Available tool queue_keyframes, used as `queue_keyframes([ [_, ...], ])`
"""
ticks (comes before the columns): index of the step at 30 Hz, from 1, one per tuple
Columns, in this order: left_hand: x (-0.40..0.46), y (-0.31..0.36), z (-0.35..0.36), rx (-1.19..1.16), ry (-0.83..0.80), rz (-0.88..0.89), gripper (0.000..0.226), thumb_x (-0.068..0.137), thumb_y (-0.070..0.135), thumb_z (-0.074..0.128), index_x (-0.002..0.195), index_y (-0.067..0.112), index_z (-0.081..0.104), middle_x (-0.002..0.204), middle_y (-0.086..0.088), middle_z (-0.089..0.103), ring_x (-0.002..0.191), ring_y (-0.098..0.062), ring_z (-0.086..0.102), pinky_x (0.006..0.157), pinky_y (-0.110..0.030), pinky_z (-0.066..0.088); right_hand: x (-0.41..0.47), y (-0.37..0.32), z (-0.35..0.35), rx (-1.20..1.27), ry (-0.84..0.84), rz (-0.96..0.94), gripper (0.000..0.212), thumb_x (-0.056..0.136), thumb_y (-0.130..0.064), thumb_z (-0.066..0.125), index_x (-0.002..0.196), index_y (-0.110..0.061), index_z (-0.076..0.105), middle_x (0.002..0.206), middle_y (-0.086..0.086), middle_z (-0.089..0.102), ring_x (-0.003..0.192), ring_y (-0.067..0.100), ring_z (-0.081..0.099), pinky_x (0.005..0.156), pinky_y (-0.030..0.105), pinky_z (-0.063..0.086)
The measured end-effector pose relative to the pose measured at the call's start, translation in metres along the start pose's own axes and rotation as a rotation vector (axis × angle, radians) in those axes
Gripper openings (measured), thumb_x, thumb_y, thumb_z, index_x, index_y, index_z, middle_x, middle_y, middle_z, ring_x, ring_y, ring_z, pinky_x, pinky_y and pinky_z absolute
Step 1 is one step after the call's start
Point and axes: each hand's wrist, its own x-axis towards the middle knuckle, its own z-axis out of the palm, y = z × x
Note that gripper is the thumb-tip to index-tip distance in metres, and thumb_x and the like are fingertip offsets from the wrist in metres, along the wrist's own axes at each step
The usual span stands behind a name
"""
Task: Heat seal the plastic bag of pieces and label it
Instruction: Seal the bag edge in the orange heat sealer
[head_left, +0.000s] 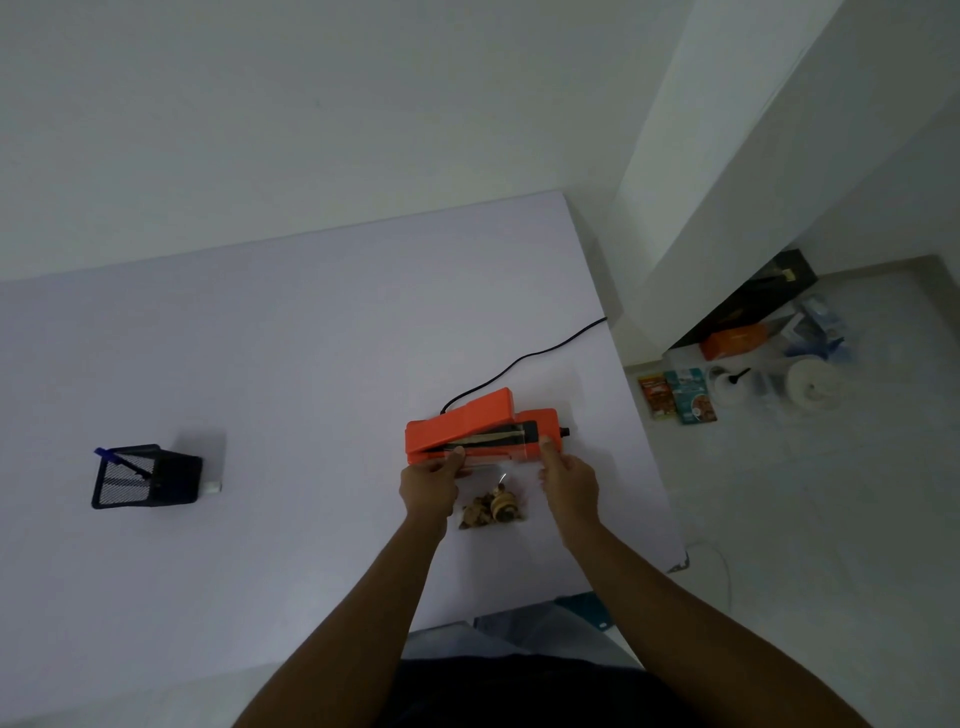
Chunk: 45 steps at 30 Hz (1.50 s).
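An orange heat sealer (483, 423) sits on the white table (260, 364) with its lid raised and its dark sealing strip showing. A clear plastic bag (493, 506) with several brown pieces inside lies in front of it, its open top edge at the sealer's jaw. My left hand (428, 486) pinches the bag's top left edge against the sealer. My right hand (569, 480) pinches the top right edge near the sealer's black knob (565, 431).
A black power cord (524, 358) runs from the sealer off the table's right edge. A black mesh pen holder (145, 475) with a blue pen lies tipped at the left, a small white item beside it. Boxes, packets and containers (753, 364) clutter the floor at the right.
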Motion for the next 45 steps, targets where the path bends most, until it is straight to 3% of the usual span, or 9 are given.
queue_keyframes([
  [5,-0.001,0.001,0.002,0.007,0.010,-0.010,0.025,0.085,0.034,0.074,0.084,0.010,0.066,0.074,-0.012,0.067,0.054,-0.021,0.056,0.046,-0.027,0.044,-0.011,-0.020,-0.013,0.036,0.189,-0.189,0.044,0.097,-0.054,0.049,0.099,-0.010,0.054,0.086,0.008,0.059,0.071,0.018,0.056,0.061,0.025,0.046],
  [9,-0.002,0.002,0.002,0.014,0.022,-0.007,0.027,0.084,0.035,0.075,0.084,0.010,0.066,0.073,-0.011,0.066,0.055,-0.022,0.057,0.047,-0.027,0.044,-0.020,-0.055,-0.016,0.066,0.111,-0.400,0.044,0.094,-0.059,0.049,0.095,-0.015,0.053,0.091,0.011,0.058,0.077,0.020,0.056,0.065,0.018,0.048],
  [13,-0.003,0.003,0.002,0.022,0.034,-0.013,0.027,0.085,0.034,0.075,0.085,0.008,0.066,0.072,-0.012,0.066,0.052,-0.022,0.057,0.045,-0.026,0.044,-0.035,-0.088,-0.012,0.105,-0.006,-0.519,0.050,0.085,-0.066,0.055,0.106,-0.021,0.054,0.107,0.000,0.057,0.102,0.013,0.057,0.086,0.027,0.053],
  [16,-0.004,0.004,0.003,0.024,0.040,-0.016,0.024,0.085,0.033,0.074,0.081,0.011,0.064,0.073,-0.012,0.066,0.051,-0.021,0.056,0.045,-0.027,0.044,-0.043,-0.097,-0.004,0.029,-0.061,-0.565,0.054,0.079,-0.068,0.059,0.112,-0.026,0.052,0.112,-0.007,0.054,0.109,0.010,0.052,0.090,0.025,0.049],
  [21,-0.004,0.004,0.004,0.004,0.040,-0.030,0.027,0.084,0.033,0.075,0.090,0.008,0.067,0.075,-0.012,0.066,0.053,-0.021,0.056,0.045,-0.025,0.041,-0.042,-0.093,-0.001,0.012,-0.076,-0.533,0.058,0.074,-0.071,0.061,0.114,-0.030,0.051,0.115,-0.007,0.053,0.112,0.011,0.051,0.090,0.031,0.052],
  [30,-0.004,0.003,0.004,-0.033,0.048,-0.034,0.031,0.082,0.035,0.077,0.080,0.005,0.070,0.061,-0.010,0.061,0.051,-0.022,0.054,0.049,-0.026,0.041,-0.012,-0.066,-0.019,0.074,0.000,-0.376,0.046,0.086,-0.047,0.071,0.119,-0.019,0.055,0.123,-0.002,0.054,0.118,0.012,0.050,0.084,0.013,0.039],
  [36,-0.004,0.002,0.004,-0.026,0.043,-0.031,0.023,0.085,0.030,0.074,0.076,0.009,0.070,0.062,-0.007,0.061,0.051,-0.019,0.053,0.048,-0.024,0.040,0.009,-0.041,-0.025,0.063,-0.001,-0.187,0.068,0.081,-0.059,0.070,0.135,-0.023,0.047,0.136,0.002,0.050,0.125,0.018,0.049,0.098,0.033,0.044],
  [42,-0.004,0.003,0.004,-0.010,0.043,-0.038,0.026,0.086,0.027,0.073,0.074,0.005,0.067,0.060,-0.009,0.059,0.047,-0.019,0.050,0.043,-0.024,0.039,0.021,-0.031,-0.027,0.098,-0.052,-0.041,0.078,0.077,-0.064,0.071,0.138,-0.023,0.043,0.126,0.006,0.057,0.111,0.023,0.058,0.090,0.036,0.049],
  [45,-0.004,0.001,0.004,-0.012,0.045,-0.039,0.027,0.085,0.026,0.073,0.071,0.006,0.065,0.060,-0.010,0.058,0.047,-0.020,0.049,0.044,-0.024,0.038,0.027,-0.024,-0.027,0.096,-0.067,-0.012,0.082,0.073,-0.069,0.071,0.135,-0.023,0.045,0.120,0.009,0.062,0.104,0.023,0.062,0.094,0.043,0.054],
])
